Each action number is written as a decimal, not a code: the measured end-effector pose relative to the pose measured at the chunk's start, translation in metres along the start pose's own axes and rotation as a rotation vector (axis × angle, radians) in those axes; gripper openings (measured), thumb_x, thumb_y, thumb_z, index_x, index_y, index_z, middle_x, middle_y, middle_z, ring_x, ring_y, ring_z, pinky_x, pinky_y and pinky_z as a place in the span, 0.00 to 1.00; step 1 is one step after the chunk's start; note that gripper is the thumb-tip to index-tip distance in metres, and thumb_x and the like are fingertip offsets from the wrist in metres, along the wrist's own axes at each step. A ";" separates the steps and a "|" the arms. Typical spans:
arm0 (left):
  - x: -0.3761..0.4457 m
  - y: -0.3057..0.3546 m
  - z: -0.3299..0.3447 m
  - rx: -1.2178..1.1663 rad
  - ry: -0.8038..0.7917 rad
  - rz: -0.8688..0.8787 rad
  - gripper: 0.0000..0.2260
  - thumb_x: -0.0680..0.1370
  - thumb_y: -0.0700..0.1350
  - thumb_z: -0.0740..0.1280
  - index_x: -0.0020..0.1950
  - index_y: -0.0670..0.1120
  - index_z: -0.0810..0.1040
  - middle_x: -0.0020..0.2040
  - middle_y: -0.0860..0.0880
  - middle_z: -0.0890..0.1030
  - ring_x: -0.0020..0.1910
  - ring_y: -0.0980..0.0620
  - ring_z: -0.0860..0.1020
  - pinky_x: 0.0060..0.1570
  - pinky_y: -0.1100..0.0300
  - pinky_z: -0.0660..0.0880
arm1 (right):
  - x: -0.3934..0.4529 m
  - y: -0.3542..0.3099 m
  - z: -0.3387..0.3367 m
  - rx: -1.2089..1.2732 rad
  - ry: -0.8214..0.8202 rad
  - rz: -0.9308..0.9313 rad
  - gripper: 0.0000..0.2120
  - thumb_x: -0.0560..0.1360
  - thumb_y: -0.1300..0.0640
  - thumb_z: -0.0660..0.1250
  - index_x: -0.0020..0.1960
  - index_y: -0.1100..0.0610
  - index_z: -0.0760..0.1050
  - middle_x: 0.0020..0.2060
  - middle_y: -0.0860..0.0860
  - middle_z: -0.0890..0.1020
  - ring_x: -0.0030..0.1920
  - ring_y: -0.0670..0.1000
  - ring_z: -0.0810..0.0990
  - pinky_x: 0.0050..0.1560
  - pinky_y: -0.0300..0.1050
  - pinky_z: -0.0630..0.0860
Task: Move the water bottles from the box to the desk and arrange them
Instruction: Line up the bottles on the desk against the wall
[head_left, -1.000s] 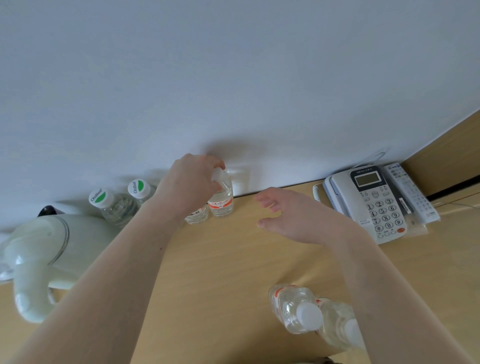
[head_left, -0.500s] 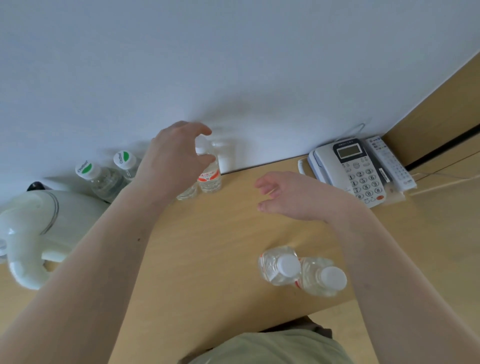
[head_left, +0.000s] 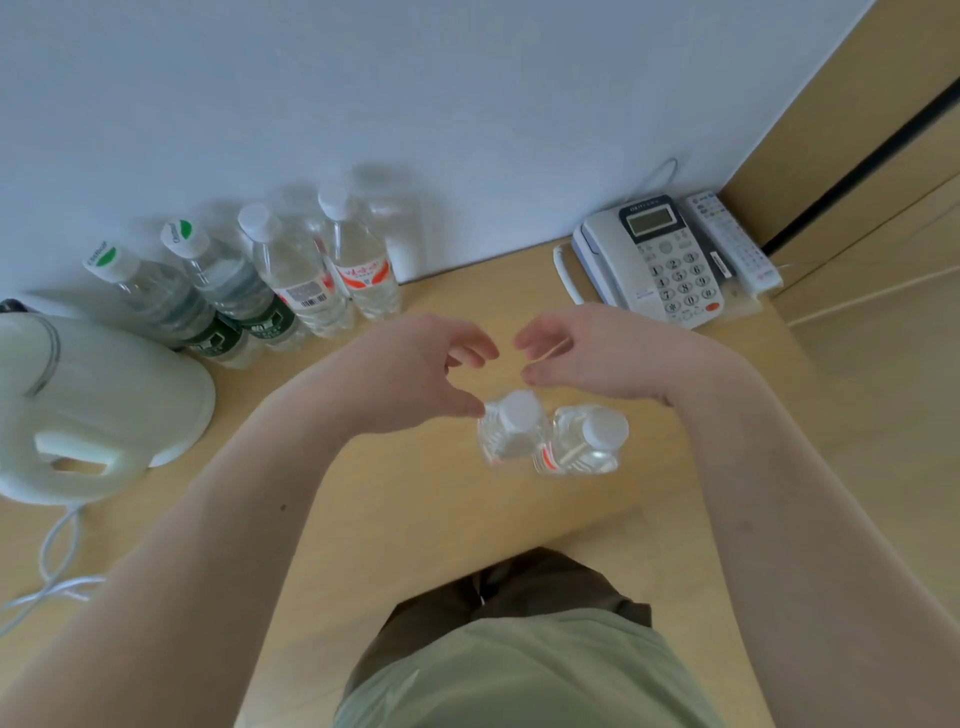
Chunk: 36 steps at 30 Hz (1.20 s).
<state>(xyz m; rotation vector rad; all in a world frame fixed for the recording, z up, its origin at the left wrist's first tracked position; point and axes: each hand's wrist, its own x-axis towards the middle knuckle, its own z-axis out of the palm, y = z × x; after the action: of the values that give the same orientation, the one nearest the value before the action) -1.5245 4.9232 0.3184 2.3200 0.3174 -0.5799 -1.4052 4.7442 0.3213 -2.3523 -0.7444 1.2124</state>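
Note:
Two clear water bottles with white caps stand side by side near the desk's front edge, the left bottle (head_left: 511, 434) and the right bottle (head_left: 587, 441). My left hand (head_left: 415, 376) hovers open just above and left of them, its thumb touching the left bottle's shoulder. My right hand (head_left: 597, 356) is open above and behind the right bottle, holding nothing. Against the wall stand two red-labelled bottles (head_left: 358, 260) (head_left: 293, 275) and two green-capped bottles (head_left: 218, 275) (head_left: 150, 296) in a row. The box is out of view.
A white electric kettle (head_left: 78, 405) with its cord sits at the left of the wooden desk (head_left: 395, 519). A white desk phone (head_left: 654, 254) and a remote control (head_left: 732, 239) lie at the back right corner by a wooden panel.
My left hand let go of the red-labelled bottle at the wall and came back toward the two front bottles. My right hand drew nearer too. The camera tilted down.

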 end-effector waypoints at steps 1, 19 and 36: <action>-0.002 0.002 0.004 0.017 -0.023 -0.001 0.24 0.73 0.49 0.77 0.67 0.59 0.76 0.63 0.60 0.80 0.62 0.59 0.78 0.67 0.52 0.74 | -0.003 0.002 0.002 -0.004 0.001 0.000 0.20 0.77 0.47 0.70 0.69 0.43 0.74 0.61 0.40 0.79 0.60 0.44 0.78 0.60 0.44 0.71; -0.012 0.021 0.063 0.094 0.257 0.055 0.17 0.74 0.51 0.76 0.61 0.55 0.80 0.48 0.51 0.84 0.49 0.47 0.81 0.49 0.50 0.77 | -0.026 0.029 0.011 0.044 0.010 -0.032 0.17 0.79 0.50 0.67 0.67 0.42 0.75 0.59 0.38 0.80 0.58 0.43 0.78 0.55 0.43 0.72; 0.002 0.015 0.036 0.078 0.283 0.006 0.16 0.73 0.53 0.77 0.59 0.58 0.82 0.45 0.52 0.85 0.50 0.48 0.82 0.51 0.48 0.79 | -0.003 0.017 -0.012 0.030 0.010 -0.065 0.18 0.79 0.51 0.67 0.68 0.45 0.75 0.60 0.40 0.80 0.61 0.45 0.78 0.55 0.42 0.70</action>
<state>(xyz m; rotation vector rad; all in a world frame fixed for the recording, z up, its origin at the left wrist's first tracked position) -1.5284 4.8871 0.3032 2.4792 0.4252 -0.2633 -1.3923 4.7277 0.3202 -2.2901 -0.7881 1.1753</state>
